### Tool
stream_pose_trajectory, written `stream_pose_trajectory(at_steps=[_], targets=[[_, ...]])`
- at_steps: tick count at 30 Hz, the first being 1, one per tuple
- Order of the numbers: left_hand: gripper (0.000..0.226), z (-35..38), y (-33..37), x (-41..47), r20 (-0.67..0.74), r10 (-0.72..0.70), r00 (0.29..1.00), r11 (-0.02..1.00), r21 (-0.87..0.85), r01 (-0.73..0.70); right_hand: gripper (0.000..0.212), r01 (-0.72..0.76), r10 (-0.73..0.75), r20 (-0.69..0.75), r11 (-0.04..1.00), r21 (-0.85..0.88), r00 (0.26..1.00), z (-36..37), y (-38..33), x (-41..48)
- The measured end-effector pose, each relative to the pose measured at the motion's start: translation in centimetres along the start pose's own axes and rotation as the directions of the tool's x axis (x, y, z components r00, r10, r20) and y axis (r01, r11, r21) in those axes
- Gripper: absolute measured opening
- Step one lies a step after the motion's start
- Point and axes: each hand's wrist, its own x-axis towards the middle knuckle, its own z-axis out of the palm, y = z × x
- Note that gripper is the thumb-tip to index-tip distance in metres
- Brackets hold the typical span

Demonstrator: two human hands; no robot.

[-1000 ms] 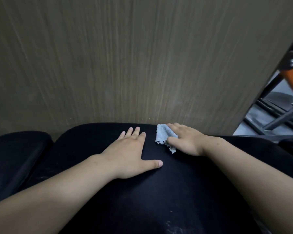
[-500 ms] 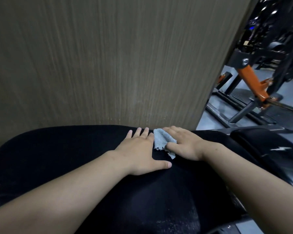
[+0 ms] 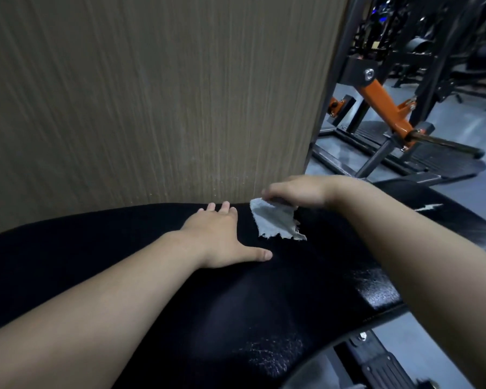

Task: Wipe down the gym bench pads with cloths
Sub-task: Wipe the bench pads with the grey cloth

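A wooden wall stands behind the black bench pad. The left hand lies open and flat on the pad, while the right hand, raised just above it, pinches a frayed grey cloth that hangs down to the pad.

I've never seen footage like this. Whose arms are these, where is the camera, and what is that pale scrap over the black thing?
There is no machine here: a person wears a wide-angle camera on the head, looking forward and down, so you see their own two arms. The black surface is a gym bench pad, pushed up near a wood-grain wall panel. The left hand lies flat on the pad, fingers spread, holding nothing. The right hand is raised just above the pad and pinches the top edge of a small light grey cloth with frayed edges, which hangs down toward the pad. At the right stands an orange and black exercise machine on the grey floor.
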Motion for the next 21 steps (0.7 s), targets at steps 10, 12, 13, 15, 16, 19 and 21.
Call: stream_pose_trajectory(at_steps=[10,12,13,15,16,19,21], targets=[[0.127,-0.4,0.4,-0.2,0.034,-0.013,0.999,0.998,0.057,0.011,0.011,-0.056,-0.076,-0.326,0.924,-0.379,0.942,7.0,-1.7,4.1],[0.126,-0.5,0.5,-0.3,0.038,-0.018,0.999,0.998,0.067,0.015,0.023,0.036,-0.171,-0.311,0.917,-0.397,0.935,6.5,-0.4,3.8],[0.126,-0.6,0.6,-0.3,0.042,-0.022,0.999,0.997,0.071,0.019,0.026,0.073,-0.203,-0.288,0.911,-0.406,0.936,6.2,0.2,3.6],[0.126,-0.7,0.6,-0.3,0.048,-0.029,0.998,0.996,0.08,0.025,0.026,0.123,-0.251,-0.257,0.895,-0.43,0.933,6.0,0.8,3.6],[0.126,-0.6,0.6,-0.2,0.051,-0.03,0.998,0.996,0.084,0.026,0.026,0.138,-0.262,-0.252,0.897,-0.42,0.932,6.0,1.0,3.6],[0.126,-0.6,0.6,-0.2,0.049,-0.026,0.998,0.996,0.086,0.022,0.03,0.176,-0.291,-0.263,0.905,-0.386,0.92,6.0,1.2,3.7],[0.126,-0.5,0.5,-0.2,0.044,-0.023,0.999,0.996,0.086,0.019,0.032,0.179,-0.3,-0.262,0.899,-0.401,0.917,6.1,1.3,3.8]])
